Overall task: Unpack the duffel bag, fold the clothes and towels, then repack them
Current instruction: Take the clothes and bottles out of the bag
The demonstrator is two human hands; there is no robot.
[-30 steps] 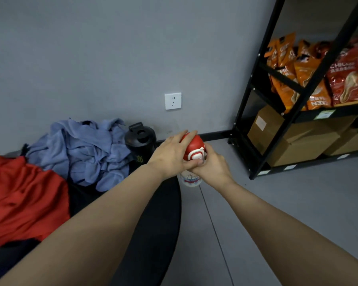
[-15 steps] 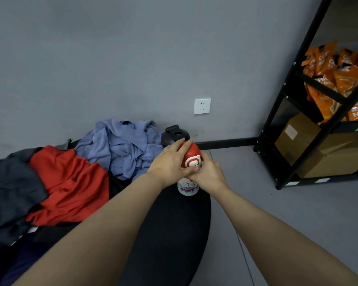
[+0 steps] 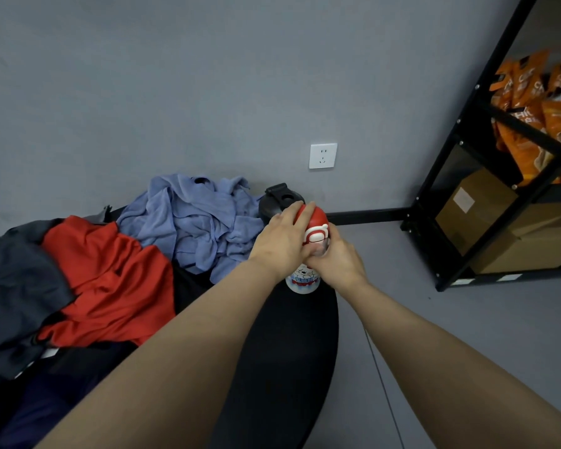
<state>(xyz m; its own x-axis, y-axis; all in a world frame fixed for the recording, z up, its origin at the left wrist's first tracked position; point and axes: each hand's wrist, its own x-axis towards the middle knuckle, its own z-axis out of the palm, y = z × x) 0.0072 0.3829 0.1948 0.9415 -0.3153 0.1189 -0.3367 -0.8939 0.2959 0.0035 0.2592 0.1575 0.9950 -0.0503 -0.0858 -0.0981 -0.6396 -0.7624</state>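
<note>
Forearms reach out over the black surface (image 3: 282, 367). Left hand (image 3: 280, 243) wraps the red cap (image 3: 316, 226) of a small white bottle (image 3: 302, 280); right hand (image 3: 336, 257) grips the bottle body just under it. Looks like cap tightening: brace the body, twist only the cap, keep it upright. Beyond: black shaker bottle (image 3: 277, 202), then unfolded clothes, blue (image 3: 201, 222), red (image 3: 110, 280), dark grey (image 3: 17, 280). Duffel bag not clearly identifiable.
</note>
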